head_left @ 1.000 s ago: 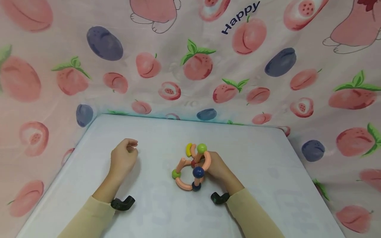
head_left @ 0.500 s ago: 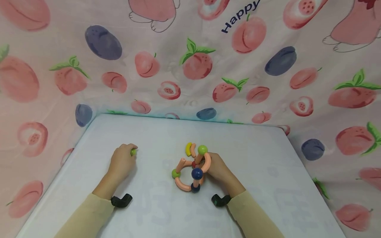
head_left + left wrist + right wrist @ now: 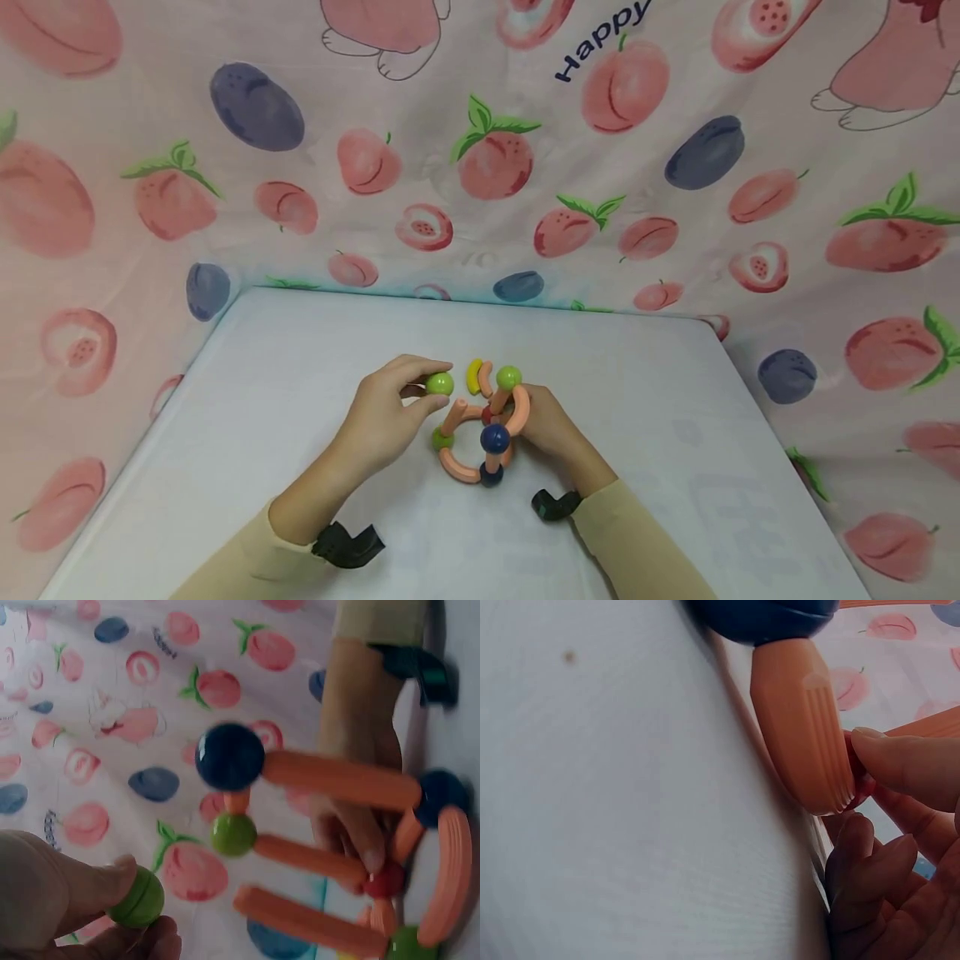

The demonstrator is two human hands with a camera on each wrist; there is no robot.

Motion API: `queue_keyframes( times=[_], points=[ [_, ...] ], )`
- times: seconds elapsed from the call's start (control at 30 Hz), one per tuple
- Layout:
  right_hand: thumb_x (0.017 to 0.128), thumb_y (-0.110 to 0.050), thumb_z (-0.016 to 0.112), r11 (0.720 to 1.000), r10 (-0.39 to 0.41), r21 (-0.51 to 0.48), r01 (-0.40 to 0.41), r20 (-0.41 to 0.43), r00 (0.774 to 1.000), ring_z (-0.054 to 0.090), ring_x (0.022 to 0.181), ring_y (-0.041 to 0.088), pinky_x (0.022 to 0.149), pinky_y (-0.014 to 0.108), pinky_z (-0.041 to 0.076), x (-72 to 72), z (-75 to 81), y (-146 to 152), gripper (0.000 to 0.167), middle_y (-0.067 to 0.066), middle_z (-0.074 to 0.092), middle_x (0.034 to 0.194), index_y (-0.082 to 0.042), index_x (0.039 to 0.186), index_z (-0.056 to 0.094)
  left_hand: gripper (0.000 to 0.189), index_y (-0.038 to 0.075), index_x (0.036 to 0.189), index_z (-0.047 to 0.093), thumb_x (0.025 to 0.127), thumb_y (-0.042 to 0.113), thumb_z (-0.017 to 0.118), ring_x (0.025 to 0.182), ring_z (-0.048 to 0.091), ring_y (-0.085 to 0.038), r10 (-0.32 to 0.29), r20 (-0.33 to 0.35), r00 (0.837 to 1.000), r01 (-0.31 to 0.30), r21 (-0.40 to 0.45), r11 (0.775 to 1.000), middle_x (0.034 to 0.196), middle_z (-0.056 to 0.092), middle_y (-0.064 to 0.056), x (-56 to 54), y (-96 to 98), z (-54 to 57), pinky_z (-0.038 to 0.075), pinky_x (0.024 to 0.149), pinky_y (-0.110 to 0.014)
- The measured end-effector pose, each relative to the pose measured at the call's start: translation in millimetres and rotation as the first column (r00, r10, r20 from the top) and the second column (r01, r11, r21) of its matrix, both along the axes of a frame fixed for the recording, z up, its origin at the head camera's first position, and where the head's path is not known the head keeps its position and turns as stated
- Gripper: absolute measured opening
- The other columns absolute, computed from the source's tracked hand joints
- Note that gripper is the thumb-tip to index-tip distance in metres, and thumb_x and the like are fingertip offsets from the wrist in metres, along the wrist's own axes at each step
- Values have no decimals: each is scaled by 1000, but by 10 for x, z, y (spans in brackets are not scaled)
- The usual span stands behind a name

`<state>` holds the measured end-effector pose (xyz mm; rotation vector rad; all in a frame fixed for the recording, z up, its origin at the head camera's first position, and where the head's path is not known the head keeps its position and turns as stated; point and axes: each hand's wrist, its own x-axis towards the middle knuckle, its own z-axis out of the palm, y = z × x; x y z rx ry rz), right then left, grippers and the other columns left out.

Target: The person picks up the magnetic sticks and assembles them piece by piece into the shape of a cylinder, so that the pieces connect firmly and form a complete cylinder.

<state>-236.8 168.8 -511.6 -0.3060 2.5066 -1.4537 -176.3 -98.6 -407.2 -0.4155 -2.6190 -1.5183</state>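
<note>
A light green ball (image 3: 440, 383) is pinched between the thumb and fingers of my left hand (image 3: 382, 414). Just right of it stands a building-stick frame, with a ring of curved orange rods (image 3: 459, 467) at its base and upright rods on ball joints. One upright orange rod (image 3: 307, 921) has a bare tip and rises from a green ball (image 3: 411, 946) near my left hand. A navy ball (image 3: 494, 438) and a second green ball (image 3: 509, 377) top the other uprights, joined by a curved rod. My right hand (image 3: 553, 427) pinches the frame's red ball (image 3: 384, 879) low at its far side.
Behind the frame lie a yellow curved piece (image 3: 474, 377) and an orange curved piece (image 3: 486, 379) on the white tabletop (image 3: 637, 517). A fruit-print cloth (image 3: 480, 233) hangs behind the table. Black camera mounts (image 3: 348, 546) sit at both wrists.
My left hand has swung right from the table's left side, carrying the green ball up to the frame. My right hand has stayed at the frame throughout.
</note>
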Motion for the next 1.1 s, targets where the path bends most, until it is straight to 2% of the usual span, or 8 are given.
queue_keyframes(
  times=[0.13,0.33,0.47,0.6,0.83,0.93,1.1],
  points=[
    [91,-28,88,999,20,-34,-20,1,1000,70,103,17,90,29,56,3,-6,8,14,-2,79,101,-19,95,78,43,19,134,73,93,10,85,115,70,-12,-58,-7,998,58,61,996,128,73,6,32,164,51,62,98,-34],
    [94,-23,84,996,57,-70,-59,-25,998,68,105,20,92,29,55,-1,-34,26,9,2,79,104,-18,100,79,38,21,126,76,91,10,87,112,70,-13,-92,4,996,92,80,993,119,74,10,40,293,30,63,96,-40],
    [92,-27,86,997,34,-72,-34,-3,999,69,103,18,89,28,55,5,-39,31,15,3,79,104,-16,99,79,33,21,120,78,91,9,87,111,71,-14,-67,21,998,66,25,998,117,75,9,34,306,-33,63,96,-41],
    [91,-30,87,998,14,-66,-13,21,1000,69,100,18,88,28,55,-4,-37,36,19,3,79,100,-14,98,78,35,16,127,76,94,6,83,113,70,-16,-31,53,998,32,-11,999,122,75,5,19,269,-102,61,100,-40],
    [88,-26,91,996,-22,-85,27,64,998,67,104,20,93,30,54,9,-23,38,21,3,78,105,-13,98,78,37,15,132,74,97,5,79,113,73,-24,-12,107,994,11,5,1000,124,74,1,-5,244,-101,64,91,-35],
    [88,-27,90,997,-34,-70,38,64,997,66,104,18,92,30,54,14,-25,35,20,2,78,105,-15,97,78,37,16,132,73,97,6,79,114,73,-24,-12,114,993,11,7,1000,125,74,1,-23,257,-111,64,93,-37],
    [91,-28,88,998,-16,-58,19,53,998,66,105,18,92,30,54,30,-29,30,17,1,78,107,-16,96,79,36,19,132,74,98,7,79,115,74,-23,-7,124,992,6,5,1000,128,73,3,-25,238,-126,65,91,-36]
  ],
)
